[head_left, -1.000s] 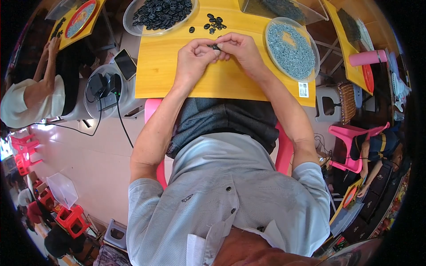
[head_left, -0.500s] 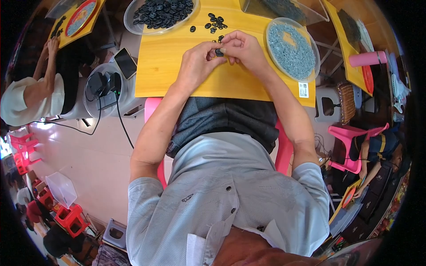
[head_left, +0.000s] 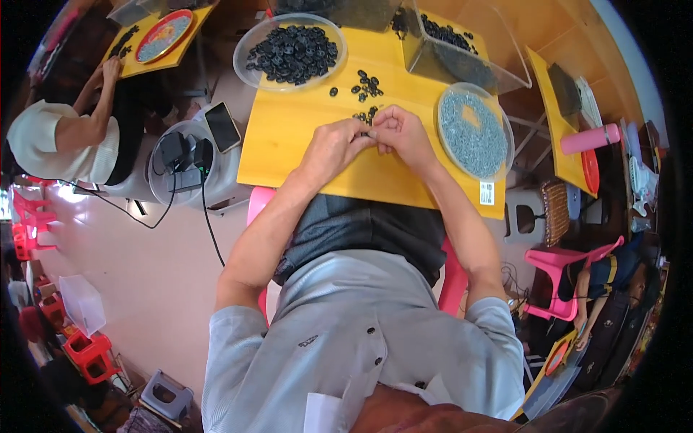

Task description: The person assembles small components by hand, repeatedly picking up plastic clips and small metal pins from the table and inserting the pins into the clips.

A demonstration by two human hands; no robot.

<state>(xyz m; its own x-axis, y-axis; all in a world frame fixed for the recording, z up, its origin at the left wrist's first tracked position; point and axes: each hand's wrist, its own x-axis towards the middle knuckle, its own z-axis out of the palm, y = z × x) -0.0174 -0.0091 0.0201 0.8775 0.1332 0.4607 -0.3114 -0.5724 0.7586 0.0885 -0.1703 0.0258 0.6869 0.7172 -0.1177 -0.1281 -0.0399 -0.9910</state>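
Over the yellow table point(head_left: 289, 155), my left hand point(head_left: 333, 153) and my right hand point(head_left: 406, 138) meet with fingertips pinched together. Between thumb and fingers my left hand grips a small black oval part, mostly covered by the fingers. My right thumb and forefinger press together at that same part; whether they also hold a small metal piece cannot be made out. Just beyond the fingertips lie a few loose black parts point(head_left: 372, 114), and farther off is a small group of black oval parts point(head_left: 368, 86).
A clear round tub point(head_left: 245, 68) of black parts stands back left. At right is a round tray point(head_left: 509, 148) of small silvery metal pieces. A clear bin point(head_left: 498, 76) with black parts sits behind it. Left of the table are a phone point(head_left: 222, 128) and a tub with black adapters point(head_left: 177, 155).
The view has tilted, so table and hands appear lower in the picture. Both hands stay together, and the black part between them is now more hidden by the fingers.
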